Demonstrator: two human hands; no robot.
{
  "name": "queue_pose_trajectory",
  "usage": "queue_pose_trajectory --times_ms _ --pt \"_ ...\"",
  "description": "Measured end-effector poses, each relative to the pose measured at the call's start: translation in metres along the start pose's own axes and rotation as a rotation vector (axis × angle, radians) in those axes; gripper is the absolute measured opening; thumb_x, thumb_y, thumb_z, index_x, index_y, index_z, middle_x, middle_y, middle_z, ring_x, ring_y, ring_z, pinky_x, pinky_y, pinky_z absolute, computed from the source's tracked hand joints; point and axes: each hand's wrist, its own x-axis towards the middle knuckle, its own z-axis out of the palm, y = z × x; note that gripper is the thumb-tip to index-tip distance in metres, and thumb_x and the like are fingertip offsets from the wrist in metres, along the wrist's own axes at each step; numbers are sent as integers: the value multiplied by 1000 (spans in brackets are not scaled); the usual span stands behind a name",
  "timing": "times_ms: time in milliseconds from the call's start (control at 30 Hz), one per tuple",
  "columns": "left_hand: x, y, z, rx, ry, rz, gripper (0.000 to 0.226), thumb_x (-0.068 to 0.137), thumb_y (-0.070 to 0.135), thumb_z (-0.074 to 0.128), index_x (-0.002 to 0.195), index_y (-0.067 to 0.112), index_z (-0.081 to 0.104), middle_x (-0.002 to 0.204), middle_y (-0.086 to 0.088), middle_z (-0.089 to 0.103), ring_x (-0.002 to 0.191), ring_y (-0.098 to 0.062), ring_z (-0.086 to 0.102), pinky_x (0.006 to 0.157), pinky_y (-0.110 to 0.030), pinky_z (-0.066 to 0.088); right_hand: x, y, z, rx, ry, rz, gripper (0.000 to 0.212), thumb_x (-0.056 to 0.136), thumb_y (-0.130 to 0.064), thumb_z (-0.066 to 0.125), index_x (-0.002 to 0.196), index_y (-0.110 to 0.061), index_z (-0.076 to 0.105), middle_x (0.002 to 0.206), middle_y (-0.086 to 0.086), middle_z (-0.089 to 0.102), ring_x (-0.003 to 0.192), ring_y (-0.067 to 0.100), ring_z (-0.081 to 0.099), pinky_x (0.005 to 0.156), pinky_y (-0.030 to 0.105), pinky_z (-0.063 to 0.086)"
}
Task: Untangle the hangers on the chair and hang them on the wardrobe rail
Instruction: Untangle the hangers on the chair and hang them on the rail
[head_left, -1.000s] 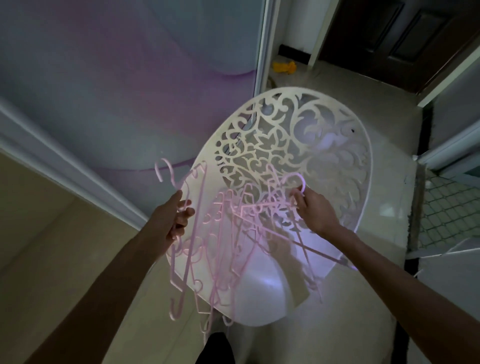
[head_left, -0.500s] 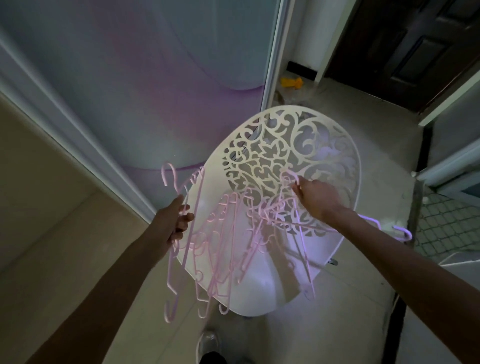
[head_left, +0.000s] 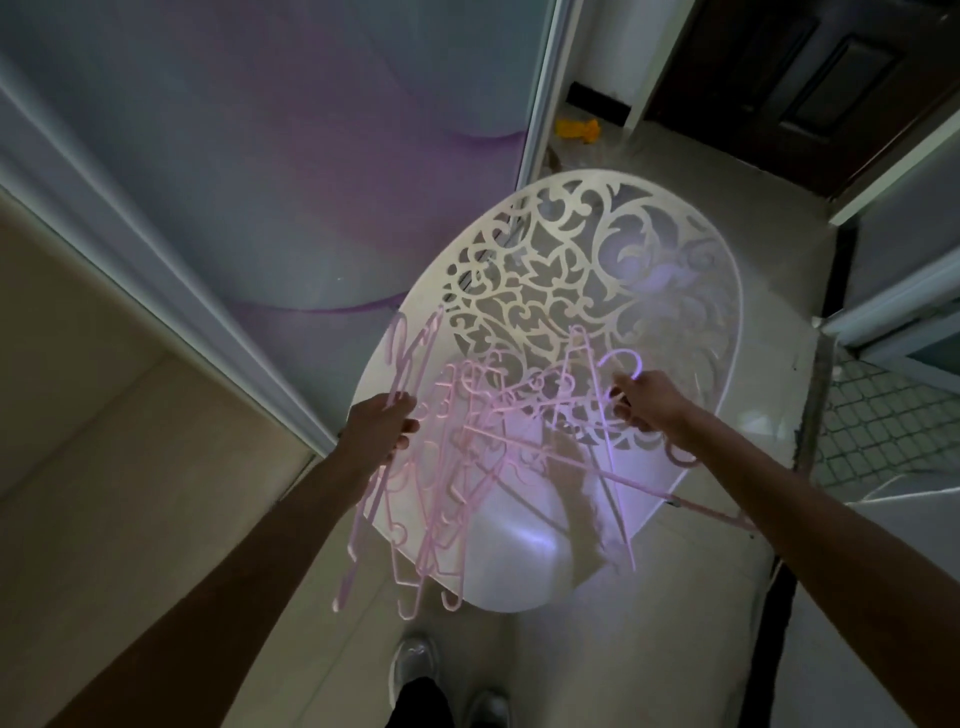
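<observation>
You have pale pink hangers (head_left: 467, 452) in a tangle over a white chair (head_left: 691, 291) whose rounded back is cut through with a scrolling leaf-and-vine pattern, while its seat is plain glossy white. To your left the wardrobe door (head_left: 260, 156) is a soft grey-blue with a sweeping band of purple across it, framed in white trim (head_left: 171, 291), and the floor (head_left: 104, 467) below is beige. Ahead of you a small yellow object (head_left: 576, 130) lies by a dark brown panelled door (head_left: 810, 78), and at your right there is grey flooring in a diamond lattice pattern (head_left: 893, 421).
</observation>
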Motion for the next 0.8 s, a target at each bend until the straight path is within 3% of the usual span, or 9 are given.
queue_pose_trajectory --times_ms 100,300,400,500,600,800 --pt "-4 -1 -2 4 -23 -4 16 97 25 49 106 16 57 66 1 54 50 -9 38 33 -11 25 -17 22 2 219 -26 44 36 99 -20 39 68 -10 54 30 -3 46 22 3 33 29 8 23" --pt "-37 15 -25 6 15 4 27 98 24 45 117 12 61 64 3 61 52 -10 43 43 -17 25 -63 8 -3 404 -61 -45 38 101 -23 37 69 -9 54 36 -2 46 27 3 32 32 10 23" --pt "-66 20 -42 -75 27 -16 26 96 21 50 115 7 61 49 7 65 45 -9 50 47 -20 23 -97 -13 -9 345 -141 -128 39 101 -30 36 74 -8 54 51 6 47 29 3 34 34 12 24" --pt "-110 25 -57 -131 26 -22 21 95 20 51 112 9 58 47 7 65 30 -1 48 37 -12 26 -131 -34 -14 177 -208 -175 42 99 -37 38 68 -12 53 56 6 50 34 4 39 40 16 30" --pt "-166 19 -79 -201 51 -25 16 95 18 50 107 10 56 47 5 65 29 -1 48 31 -7 24 -177 -58 -18 33 -322 -206 38 98 -37 41 72 -12 52 60 4 54 46 10 46 41 15 36" --pt "-275 -3 -132 -373 117 5 14 98 17 43 95 12 56 53 4 69 34 -3 55 30 -7 26 -267 -106 2 -64 -538 -401 15 89 -4 57 76 -10 59 58 6 57 34 3 47 36 12 33"
